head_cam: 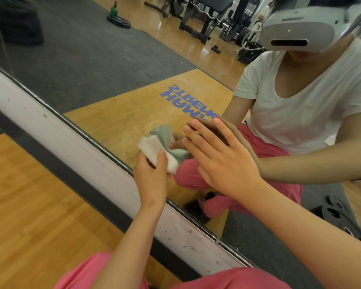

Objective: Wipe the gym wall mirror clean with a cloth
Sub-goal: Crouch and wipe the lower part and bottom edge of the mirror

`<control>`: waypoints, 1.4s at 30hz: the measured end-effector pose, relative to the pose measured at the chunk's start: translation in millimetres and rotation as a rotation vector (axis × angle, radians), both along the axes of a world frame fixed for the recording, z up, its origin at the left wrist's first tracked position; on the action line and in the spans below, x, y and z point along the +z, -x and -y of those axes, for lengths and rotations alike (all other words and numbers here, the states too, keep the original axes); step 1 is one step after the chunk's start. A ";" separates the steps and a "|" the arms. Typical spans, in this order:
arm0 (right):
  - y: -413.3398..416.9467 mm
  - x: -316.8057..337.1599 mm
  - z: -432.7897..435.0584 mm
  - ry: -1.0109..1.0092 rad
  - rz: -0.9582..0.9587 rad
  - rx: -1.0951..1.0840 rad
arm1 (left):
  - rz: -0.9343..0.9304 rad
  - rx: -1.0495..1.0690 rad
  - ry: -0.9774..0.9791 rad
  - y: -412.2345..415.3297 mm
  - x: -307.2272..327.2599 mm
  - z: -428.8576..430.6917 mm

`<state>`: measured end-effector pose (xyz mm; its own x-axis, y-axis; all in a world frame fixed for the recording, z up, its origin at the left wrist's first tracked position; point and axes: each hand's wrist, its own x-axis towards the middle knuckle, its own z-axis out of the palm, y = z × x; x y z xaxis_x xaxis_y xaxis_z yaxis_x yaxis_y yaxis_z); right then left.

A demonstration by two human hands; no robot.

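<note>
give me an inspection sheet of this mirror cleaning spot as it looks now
surface: wall mirror, its glass ending low at a scuffed white base strip; the picture is too blurred to judge smears
job's things: white cloth held against the lower glass
clutter: nothing seen on this side; in the reflection, a weight plate with a green bottle on it
hands: left hand grips the cloth; right hand lies flat on the glass, fingers straight
cables: white cable by the headset, seen only in the reflection
surroundings: wood floor; a weight bench in the reflection
</note>
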<state>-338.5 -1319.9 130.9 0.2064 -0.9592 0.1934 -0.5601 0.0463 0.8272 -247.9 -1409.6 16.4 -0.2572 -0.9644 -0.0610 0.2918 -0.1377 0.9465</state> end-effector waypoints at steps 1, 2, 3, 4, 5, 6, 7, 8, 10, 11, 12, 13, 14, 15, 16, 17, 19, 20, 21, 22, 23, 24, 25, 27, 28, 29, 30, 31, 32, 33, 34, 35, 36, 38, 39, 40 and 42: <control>0.0 0.3 0.8 0.003 -0.005 0.007 | 0.046 0.011 -0.048 -1.2 -14.1 -0.1; -0.3 0.0 0.9 0.005 -0.007 0.009 | 0.099 0.012 -0.092 -3.3 -29.3 -1.4; -0.5 -0.2 1.2 0.004 -0.005 0.008 | 0.159 0.007 -0.125 -5.5 -44.5 -3.1; -0.4 -0.6 0.9 0.005 0.000 0.004 | 0.221 -0.008 -0.152 -6.9 -58.9 -5.5; -0.1 -0.8 0.8 0.008 0.007 0.002 | 0.271 -0.026 -0.180 -8.1 -71.0 -7.5; 0.2 -1.1 0.6 0.011 0.014 0.001 | 0.307 -0.047 -0.211 -7.8 -81.6 -8.2; 0.4 -1.5 0.4 0.011 0.018 -0.001 | 0.332 -0.060 -0.230 -7.7 -86.5 -8.1; 0.2 -1.8 0.5 0.007 0.014 -0.002 | 0.352 -0.060 -0.238 -6.8 -87.0 -7.1; 0.5 -1.8 0.7 -0.003 -0.002 -0.007 | 0.359 -0.029 -0.244 -3.5 -75.5 -4.1; 0.5 -2.0 0.3 -0.003 -0.006 -0.008 | 0.319 -0.017 -0.248 -2.8 -65.1 -3.3; 0.5 -2.0 0.0 0.002 -0.007 -0.007 | 0.258 -0.007 -0.242 -1.7 -53.5 -2.5; 0.1 -1.8 0.1 0.010 -0.004 -0.005 | 0.189 -0.001 -0.233 -0.7 -39.2 -2.6; -0.2 -1.4 0.5 0.017 0.000 -0.004 | 0.114 0.004 -0.222 0.6 -23.6 -2.9; -0.5 -1.3 0.9 0.023 0.004 -0.001 | 0.045 0.011 -0.191 2.2 -8.5 -2.9; -0.2 -1.5 1.3 0.030 0.006 0.005 | -0.014 0.013 -0.142 4.4 5.0 -2.9; 0.0 -1.9 1.8 0.038 0.004 0.014 | -0.056 0.007 -0.084 5.8 17.9 -3.6; 1.1 -3.3 2.3 0.064 -0.010 0.043 | -0.099 -0.011 0.000 7.4 33.6 -5.8; 1.8 -3.9 2.2 0.077 -0.014 0.055 | -0.100 -0.009 0.022 7.4 35.4 -7.0; 2.4 -4.3 2.0 0.086 -0.015 0.063 | -0.091 -0.005 0.039 6.2 33.7 -8.2; 2.7 -4.2 2.3 0.092 -0.014 0.070 | -0.071 0.000 0.049 5.1 27.4 -7.6; 2.8 -4.3 2.7 0.096 -0.014 0.076 | -0.042 0.006 0.050 4.4 19.2 -6.9; 2.8 -4.6 2.9 0.099 -0.013 0.082 | 0.001 0.015 0.038 4.4 7.8 -4.9; 3.0 -5.0 3.0 0.103 -0.013 0.087 | 0.052 0.022 0.019 4.4 -5.3 -3.0; 3.9 -6.0 2.8 0.108 -0.017 0.092 | 0.154 0.016 -0.031 2.4 -33.8 -0.3; 4.1 -6.5 2.7 0.105 -0.019 0.089 | 0.211 0.007 -0.053 -0.1 -49.6 -0.1; 4.2 -6.5 2.5 0.103 -0.020 0.085 | 0.276 -0.006 -0.071 -2.9 -66.2 -0.3; 4.3 -6.8 2.3 0.101 -0.020 0.081 | 0.334 -0.027 -0.105 -5.9 -80.7 -1.2; 4.4 -7.0 2.2 0.100 -0.019 0.077 | 0.367 -0.047 -0.141 -7.7 -93.0 -1.9; 4.5 -6.9 2.2 0.097 -0.017 0.074 | 0.375 -0.066 -0.171 -8.7 -99.4 -2.4; 4.2 -7.1 2.2 0.094 -0.017 0.071 | 0.375 -0.070 -0.181 -8.1 -103.0 -1.7; 4.3 -7.2 2.6 0.093 -0.021 0.070 | 0.378 -0.062 -0.185 -6.5 -98.5 -0.4; 4.5 -7.3 2.8 0.096 -0.027 0.070 | 0.383 -0.038 -0.181 -4.3 -92.0 1.5; 4.5 -7.3 2.8 0.098 -0.029 0.071 | 0.384 -0.016 -0.192 -2.7 -81.1 3.0; 4.8 -7.9 2.5 0.097 -0.031 0.075 | 0.305 0.027 -0.199 -0.5 -59.5 5.3; 4.9 -7.9 2.3 0.096 -0.034 0.073 | 0.227 0.040 -0.188 0.0 -46.1 5.7; 4.7 -7.7 2.3 0.096 -0.038 0.071 | 0.142 0.041 -0.163 0.4 -29.6 5.7; 5.0 -7.2 2.4 0.098 -0.040 0.070 | -0.008 0.036 -0.067 2.4 6.2 6.4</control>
